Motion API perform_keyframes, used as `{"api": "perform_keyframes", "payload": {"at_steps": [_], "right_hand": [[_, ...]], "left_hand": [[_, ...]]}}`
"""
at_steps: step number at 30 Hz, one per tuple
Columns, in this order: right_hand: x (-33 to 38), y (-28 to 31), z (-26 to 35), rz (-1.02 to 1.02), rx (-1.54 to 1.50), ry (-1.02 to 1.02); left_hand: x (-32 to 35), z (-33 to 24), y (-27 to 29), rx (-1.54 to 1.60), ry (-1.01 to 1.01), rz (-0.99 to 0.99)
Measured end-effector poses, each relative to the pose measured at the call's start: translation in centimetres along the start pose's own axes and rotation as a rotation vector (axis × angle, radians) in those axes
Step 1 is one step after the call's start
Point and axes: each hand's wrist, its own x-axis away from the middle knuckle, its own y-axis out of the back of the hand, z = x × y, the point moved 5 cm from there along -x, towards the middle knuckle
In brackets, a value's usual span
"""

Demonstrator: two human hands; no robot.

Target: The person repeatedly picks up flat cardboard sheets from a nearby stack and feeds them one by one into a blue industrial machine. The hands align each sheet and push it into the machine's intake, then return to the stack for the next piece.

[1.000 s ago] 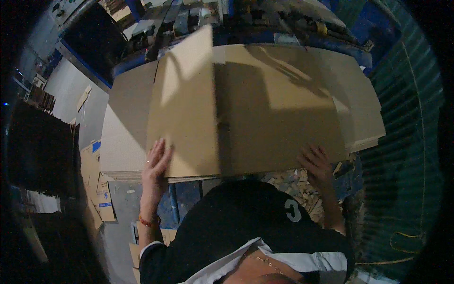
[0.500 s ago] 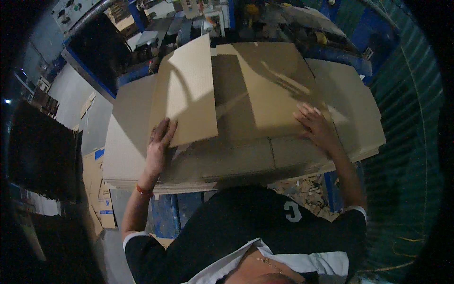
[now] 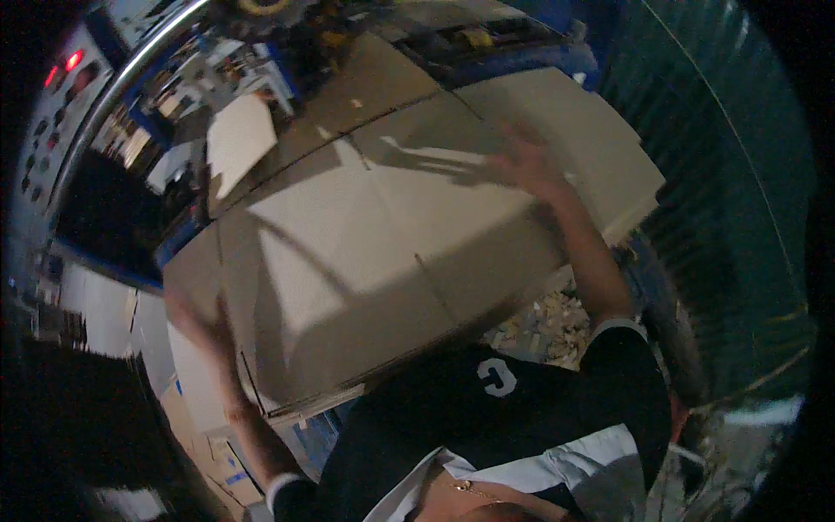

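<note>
A large scored cardboard sheet (image 3: 383, 235) lies across the stack in front of me, its far flaps sticking out toward the machine. One pale flap (image 3: 241, 143) stands out at the far left, and a browner flap (image 3: 374, 83) reaches away at the middle. My left hand (image 3: 204, 335), blurred, rests at the sheet's left end with thumb and fingers apart. Over the right part of the cardboard is my right hand (image 3: 531, 167), also blurred, fingers spread and nothing in them. Whether its fingertips touch the board I cannot tell.
Blue-framed machinery (image 3: 487, 48) stands beyond the stack, with a metal rail (image 3: 130, 83) at the far left. Cardboard scraps (image 3: 548, 326) lie below the near right edge. A green corrugated wall (image 3: 713, 174) runs along the right; flattened boxes (image 3: 217, 461) lie at lower left.
The view has turned. The smaller cardboard pieces under my hands have given way to a wide sheet spread over the stack. My left hand has moved out to the left end; my right hand has shifted farther away.
</note>
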Motion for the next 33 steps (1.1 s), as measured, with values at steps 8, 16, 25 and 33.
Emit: {"api": "perform_keyframes", "payload": {"at_steps": [8,16,25,33], "right_hand": [[16.0,2.9,-15.2,-0.025,0.35,-0.752],[11.6,1.3,-15.8,-0.27,0.035,-0.786],[13.1,2.7,-29.2,-0.88,-0.413,-0.694],[13.5,13.1,-13.2,-0.816,-1.132,-0.292]], "left_hand": [[20.3,16.7,5.9,-0.838,0.798,0.494],[16.6,13.0,9.1,-0.119,0.786,-0.224],[3.5,5.8,15.6,0.789,0.487,-0.573],[11.2,7.9,13.0,1.247,0.926,-0.182]]}}
